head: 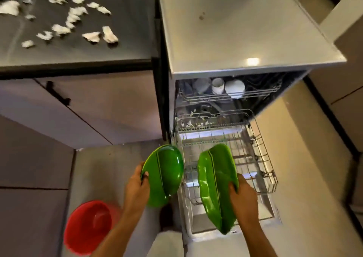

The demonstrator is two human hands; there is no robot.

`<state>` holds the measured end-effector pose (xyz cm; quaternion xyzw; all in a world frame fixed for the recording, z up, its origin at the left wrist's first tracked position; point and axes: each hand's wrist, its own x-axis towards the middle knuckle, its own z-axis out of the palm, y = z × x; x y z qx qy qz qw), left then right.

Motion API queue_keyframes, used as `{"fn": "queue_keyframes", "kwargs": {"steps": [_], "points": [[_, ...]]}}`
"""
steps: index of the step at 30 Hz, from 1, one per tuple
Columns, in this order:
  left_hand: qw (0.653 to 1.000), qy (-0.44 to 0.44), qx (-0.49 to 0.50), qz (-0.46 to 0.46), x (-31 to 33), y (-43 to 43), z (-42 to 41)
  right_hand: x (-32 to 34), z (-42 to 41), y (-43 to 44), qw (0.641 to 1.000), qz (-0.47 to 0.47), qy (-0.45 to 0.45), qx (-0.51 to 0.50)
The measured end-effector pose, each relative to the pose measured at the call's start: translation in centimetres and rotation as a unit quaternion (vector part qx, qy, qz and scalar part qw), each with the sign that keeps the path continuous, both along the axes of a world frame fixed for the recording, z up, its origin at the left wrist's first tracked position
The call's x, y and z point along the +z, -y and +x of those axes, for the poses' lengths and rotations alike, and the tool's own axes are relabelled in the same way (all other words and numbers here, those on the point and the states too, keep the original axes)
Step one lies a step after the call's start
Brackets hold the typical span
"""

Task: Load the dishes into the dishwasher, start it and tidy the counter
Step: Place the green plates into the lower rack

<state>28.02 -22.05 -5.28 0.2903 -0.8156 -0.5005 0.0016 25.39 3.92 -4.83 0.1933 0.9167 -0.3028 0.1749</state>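
Loading step. Left hand (135, 186) pinching glossy green leaf-shaped plate (164, 175) beside pulled-out wire lower rack (263, 158); right hand (244, 195) pinching 2nd green leaf plate (215, 186) above rack. Next, prob.: slot both upright betw. tines.

No text, label, brand, number or sign can be read anywhere in this view; the dishwasher (225, 158) and the counter (78, 46) carry no legible marking.
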Motion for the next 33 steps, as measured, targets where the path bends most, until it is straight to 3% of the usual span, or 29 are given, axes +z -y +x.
{"fn": "queue_keyframes", "kwargs": {"steps": [6, 14, 18, 26, 33], "points": [[0.998, 0.051, 0.000, 0.041, -9.4, -2.1, -2.9, -9.8, -6.0, -0.2, 0.999, 0.004, -0.010, -0.033], [0.999, 0.012, 0.032, 0.033, -19.2, -0.8, -10.3, -22.1, -19.7, 5.3, 0.991, 0.071, -0.060, 0.100], [0.999, 0.040, 0.024, -0.006, -21.8, 0.7, -12.3, -26.2, -23.1, 8.1, 0.978, 0.120, -0.037, 0.164], [0.999, 0.009, 0.034, 0.017, -23.5, 3.5, -12.7, -30.9, -24.8, 11.7, 0.980, 0.076, -0.082, 0.167], [0.998, -0.007, 0.058, 0.018, -23.9, 5.1, -12.1, -34.2, -22.7, 12.4, 0.977, 0.063, -0.010, 0.202]]}}
